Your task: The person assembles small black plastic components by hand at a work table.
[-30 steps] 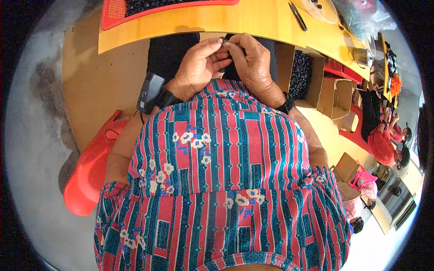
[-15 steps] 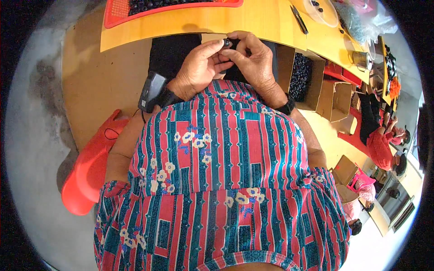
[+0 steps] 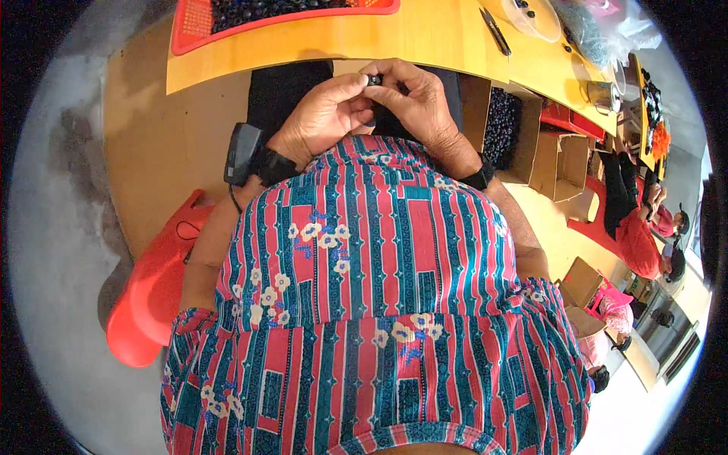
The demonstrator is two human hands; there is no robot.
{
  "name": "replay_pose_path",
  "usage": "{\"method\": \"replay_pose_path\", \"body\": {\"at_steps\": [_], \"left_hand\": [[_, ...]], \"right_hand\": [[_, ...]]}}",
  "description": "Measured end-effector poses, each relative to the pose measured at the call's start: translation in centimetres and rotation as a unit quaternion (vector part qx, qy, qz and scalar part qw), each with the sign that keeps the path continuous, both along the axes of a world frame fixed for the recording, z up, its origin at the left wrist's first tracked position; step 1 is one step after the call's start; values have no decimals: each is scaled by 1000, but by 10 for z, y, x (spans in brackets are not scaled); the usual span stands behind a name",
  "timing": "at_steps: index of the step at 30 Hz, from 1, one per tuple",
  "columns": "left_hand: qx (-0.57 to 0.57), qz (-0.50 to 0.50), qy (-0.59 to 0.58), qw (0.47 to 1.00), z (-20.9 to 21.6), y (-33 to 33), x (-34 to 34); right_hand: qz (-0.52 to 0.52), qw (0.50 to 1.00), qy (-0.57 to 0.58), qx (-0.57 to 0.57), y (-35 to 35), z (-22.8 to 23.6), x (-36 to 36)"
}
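A small shiny black round part (image 3: 374, 80) is pinched between the fingertips of both hands, just off the near edge of the yellow table. My left hand (image 3: 326, 112) grips it from the left with thumb and forefinger. From the other side my right hand (image 3: 415, 100) closes on it with thumb and forefinger. Another small dark piece (image 3: 370, 123) shows by the lower fingers of my left hand; I cannot tell whether it is held. Beyond the hands, a red plastic basket (image 3: 189, 44) on the table holds many similar black parts (image 3: 262, 11).
Black thread snips (image 3: 495, 32) and a clear bowl (image 3: 552, 29) lie on the table (image 3: 425, 36) at right. A metal mug (image 3: 604, 97) stands farther right. Below are a cardboard box of black parts (image 3: 502, 121) and another open box (image 3: 570, 167). Co-workers (image 3: 637, 243) sit at right.
The pinched black part has shifted slightly left and down with my fingertips. My left hand has turned a little, its lower fingers more curled. The dark piece beside them now shows.
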State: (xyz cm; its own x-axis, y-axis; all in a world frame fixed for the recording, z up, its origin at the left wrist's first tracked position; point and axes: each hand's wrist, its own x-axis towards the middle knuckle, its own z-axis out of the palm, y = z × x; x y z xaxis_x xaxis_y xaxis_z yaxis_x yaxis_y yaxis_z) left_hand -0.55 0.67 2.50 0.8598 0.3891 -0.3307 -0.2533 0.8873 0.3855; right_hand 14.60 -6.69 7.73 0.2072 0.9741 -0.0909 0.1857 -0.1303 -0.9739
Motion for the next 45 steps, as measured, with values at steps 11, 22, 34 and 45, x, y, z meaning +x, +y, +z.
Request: {"method": "replay_pose_path", "body": {"at_steps": [11,22,34,45], "left_hand": [[-81,46,-49,994,-18,9,-15],[-53,40,-34,997,-15,8,-16],[-61,28,-73,995,-15,7,-16],[-18,32,-25,999,-9,5,-17]], "right_hand": [[31,885,464,1,-5,-20,19],[25,953,298,-55,-9,-8,12],[41,863,504,14,-6,-21,16],[44,861,507,14,-9,-23,15]]}}
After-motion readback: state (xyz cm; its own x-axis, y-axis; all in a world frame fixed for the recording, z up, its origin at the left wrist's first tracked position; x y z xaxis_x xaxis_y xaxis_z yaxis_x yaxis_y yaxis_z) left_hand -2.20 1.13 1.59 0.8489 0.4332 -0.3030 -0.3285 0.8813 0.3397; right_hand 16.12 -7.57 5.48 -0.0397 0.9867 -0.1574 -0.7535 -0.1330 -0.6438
